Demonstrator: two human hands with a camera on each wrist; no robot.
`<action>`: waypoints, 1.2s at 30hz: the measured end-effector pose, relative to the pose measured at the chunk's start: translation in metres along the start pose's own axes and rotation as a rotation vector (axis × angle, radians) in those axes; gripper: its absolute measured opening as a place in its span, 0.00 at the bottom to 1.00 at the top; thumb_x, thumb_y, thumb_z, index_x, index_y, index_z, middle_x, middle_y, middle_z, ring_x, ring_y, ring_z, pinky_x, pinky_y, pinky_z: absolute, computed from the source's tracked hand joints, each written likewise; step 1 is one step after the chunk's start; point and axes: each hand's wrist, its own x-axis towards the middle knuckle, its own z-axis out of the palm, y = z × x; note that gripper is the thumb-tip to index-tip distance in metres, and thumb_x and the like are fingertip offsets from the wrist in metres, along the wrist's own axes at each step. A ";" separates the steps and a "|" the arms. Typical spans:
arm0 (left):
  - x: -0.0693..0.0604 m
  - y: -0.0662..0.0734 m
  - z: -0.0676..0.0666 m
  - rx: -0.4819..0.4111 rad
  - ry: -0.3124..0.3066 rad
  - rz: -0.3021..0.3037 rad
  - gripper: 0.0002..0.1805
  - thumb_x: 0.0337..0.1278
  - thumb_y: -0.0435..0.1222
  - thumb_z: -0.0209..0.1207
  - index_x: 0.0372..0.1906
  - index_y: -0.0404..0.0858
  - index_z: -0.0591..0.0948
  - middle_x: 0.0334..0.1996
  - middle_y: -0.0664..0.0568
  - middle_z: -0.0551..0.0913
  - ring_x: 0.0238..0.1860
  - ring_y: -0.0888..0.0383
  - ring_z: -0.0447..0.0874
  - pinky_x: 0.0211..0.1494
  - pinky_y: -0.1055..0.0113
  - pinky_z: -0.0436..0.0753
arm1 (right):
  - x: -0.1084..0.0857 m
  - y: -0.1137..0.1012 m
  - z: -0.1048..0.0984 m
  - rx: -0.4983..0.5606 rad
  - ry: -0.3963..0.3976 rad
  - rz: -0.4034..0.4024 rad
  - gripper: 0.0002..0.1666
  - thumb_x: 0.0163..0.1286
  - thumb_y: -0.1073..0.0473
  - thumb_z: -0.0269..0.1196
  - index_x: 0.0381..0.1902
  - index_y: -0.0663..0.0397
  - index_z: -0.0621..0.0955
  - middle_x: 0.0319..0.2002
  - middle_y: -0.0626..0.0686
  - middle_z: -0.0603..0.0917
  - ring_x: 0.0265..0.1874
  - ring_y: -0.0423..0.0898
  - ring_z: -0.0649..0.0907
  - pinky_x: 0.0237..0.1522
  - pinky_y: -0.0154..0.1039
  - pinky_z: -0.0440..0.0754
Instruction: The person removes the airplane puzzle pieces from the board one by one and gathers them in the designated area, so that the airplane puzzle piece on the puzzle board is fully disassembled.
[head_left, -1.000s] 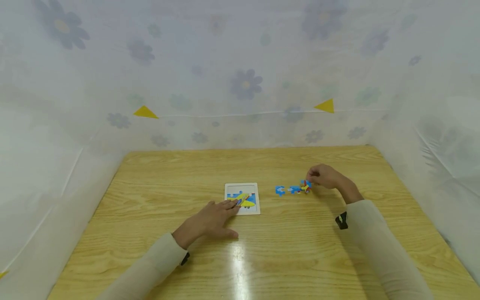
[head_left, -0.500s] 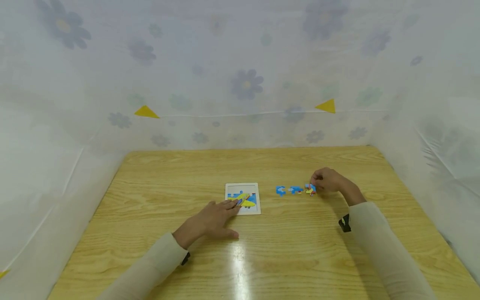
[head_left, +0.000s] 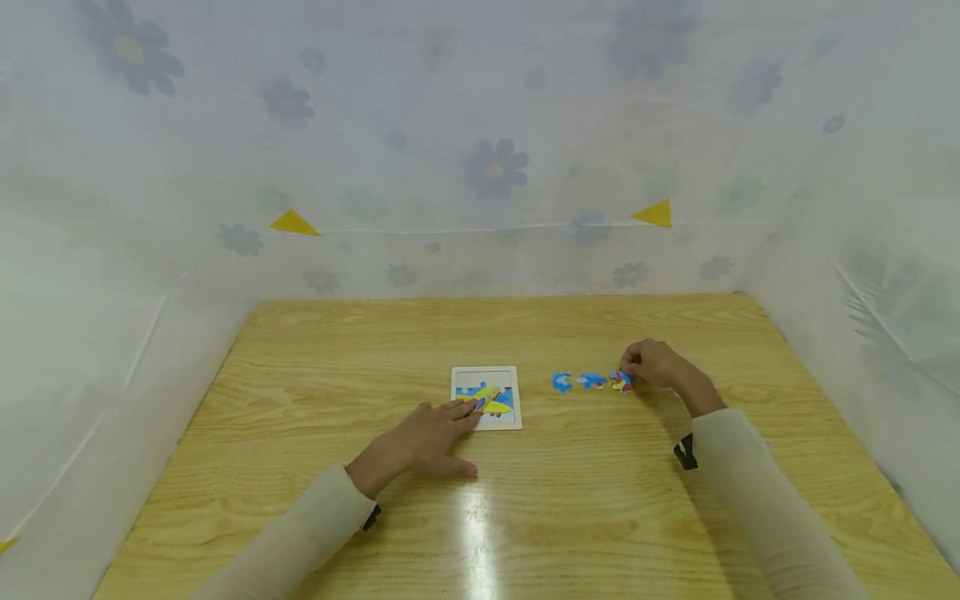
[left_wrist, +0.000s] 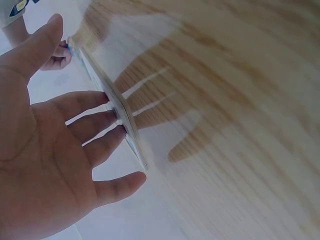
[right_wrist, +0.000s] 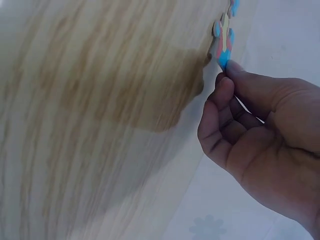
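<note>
My left hand (head_left: 423,437) lies with spread, straight fingers (left_wrist: 100,117) on the near left edge of a white-framed puzzle board (head_left: 517,417). A yellow airplane on blue (head_left: 491,402) fills the board's lower part. To the right, my right hand (head_left: 654,364) pinches a blue, red and yellow jigsaw piece (head_left: 622,382) between thumb and finger; in the right wrist view that piece (right_wrist: 225,42) is tilted up at the fingertips. Left of it, two blue jigsaw pieces lie in a row, the middle piece (head_left: 591,381) and the leftmost piece (head_left: 561,382).
All of this is on a wood-grain table (head_left: 337,358). White flowered sheeting (head_left: 420,167) rises behind and along both sides, with yellow triangles (head_left: 651,214) on the back. A light reflection (head_left: 476,533) shines on the tabletop near the front.
My right hand has shifted slightly right and nearer with its piece, which stands farther from the middle piece and looks turned. My left hand stays on the board.
</note>
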 end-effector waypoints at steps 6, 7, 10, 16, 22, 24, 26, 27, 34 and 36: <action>0.000 0.001 0.000 0.000 0.011 0.008 0.45 0.54 0.62 0.56 0.73 0.43 0.60 0.74 0.50 0.56 0.74 0.50 0.55 0.67 0.39 0.61 | -0.002 -0.002 0.000 -0.007 0.007 0.024 0.10 0.72 0.65 0.51 0.35 0.61 0.79 0.33 0.55 0.81 0.30 0.45 0.76 0.33 0.37 0.73; 0.000 0.001 0.000 -0.001 0.012 0.009 0.45 0.54 0.62 0.56 0.73 0.44 0.60 0.74 0.50 0.55 0.74 0.50 0.54 0.67 0.39 0.61 | -0.002 -0.002 -0.001 -0.007 0.010 0.026 0.10 0.72 0.65 0.51 0.35 0.61 0.79 0.33 0.56 0.81 0.30 0.45 0.76 0.34 0.38 0.73; -0.001 0.001 0.000 -0.004 0.013 0.010 0.45 0.54 0.62 0.56 0.73 0.44 0.60 0.75 0.50 0.55 0.74 0.50 0.54 0.67 0.39 0.61 | -0.002 -0.003 -0.001 -0.009 0.025 0.019 0.10 0.72 0.64 0.52 0.35 0.61 0.80 0.34 0.56 0.82 0.31 0.46 0.77 0.35 0.39 0.74; -0.001 0.002 0.000 0.016 0.017 0.011 0.46 0.53 0.62 0.57 0.73 0.43 0.60 0.75 0.50 0.55 0.74 0.50 0.55 0.67 0.40 0.61 | 0.000 -0.008 -0.001 -0.005 0.066 -0.014 0.10 0.72 0.62 0.53 0.35 0.60 0.80 0.35 0.55 0.82 0.33 0.46 0.77 0.37 0.42 0.75; -0.001 0.003 0.001 0.051 0.024 0.020 0.47 0.53 0.62 0.57 0.73 0.43 0.59 0.74 0.49 0.56 0.74 0.50 0.55 0.67 0.39 0.62 | 0.005 -0.025 0.005 0.054 0.016 0.012 0.10 0.73 0.63 0.52 0.37 0.62 0.78 0.31 0.56 0.80 0.27 0.46 0.77 0.31 0.40 0.77; -0.001 0.003 0.001 0.064 0.026 0.022 0.46 0.54 0.62 0.56 0.73 0.43 0.59 0.75 0.50 0.55 0.74 0.50 0.55 0.66 0.39 0.62 | 0.007 -0.033 0.009 0.067 0.000 0.021 0.10 0.73 0.63 0.51 0.37 0.62 0.78 0.30 0.56 0.80 0.25 0.47 0.78 0.27 0.39 0.78; -0.001 0.004 0.001 0.077 0.026 0.023 0.46 0.54 0.62 0.56 0.73 0.43 0.59 0.74 0.50 0.55 0.74 0.50 0.56 0.66 0.40 0.63 | 0.009 -0.042 0.013 0.075 0.000 0.020 0.10 0.73 0.62 0.51 0.38 0.62 0.78 0.30 0.56 0.80 0.24 0.47 0.78 0.23 0.40 0.78; -0.001 0.004 0.001 0.083 0.027 0.024 0.46 0.54 0.62 0.56 0.73 0.43 0.59 0.74 0.50 0.56 0.74 0.50 0.56 0.66 0.40 0.63 | 0.010 -0.046 0.015 0.061 0.007 0.004 0.10 0.73 0.62 0.52 0.38 0.62 0.78 0.31 0.56 0.80 0.24 0.47 0.78 0.23 0.39 0.78; -0.002 0.007 0.002 0.082 0.034 0.023 0.47 0.53 0.63 0.55 0.73 0.43 0.58 0.74 0.50 0.56 0.74 0.50 0.56 0.66 0.39 0.63 | 0.019 -0.074 0.026 0.000 0.038 -0.069 0.09 0.72 0.61 0.54 0.36 0.60 0.79 0.32 0.55 0.81 0.25 0.44 0.75 0.31 0.37 0.74; -0.002 0.007 0.003 0.072 0.033 0.018 0.47 0.54 0.63 0.55 0.73 0.43 0.58 0.74 0.50 0.55 0.74 0.49 0.56 0.67 0.39 0.62 | 0.022 -0.081 0.030 -0.008 0.044 -0.082 0.08 0.72 0.61 0.54 0.36 0.58 0.80 0.32 0.54 0.82 0.26 0.44 0.75 0.31 0.37 0.74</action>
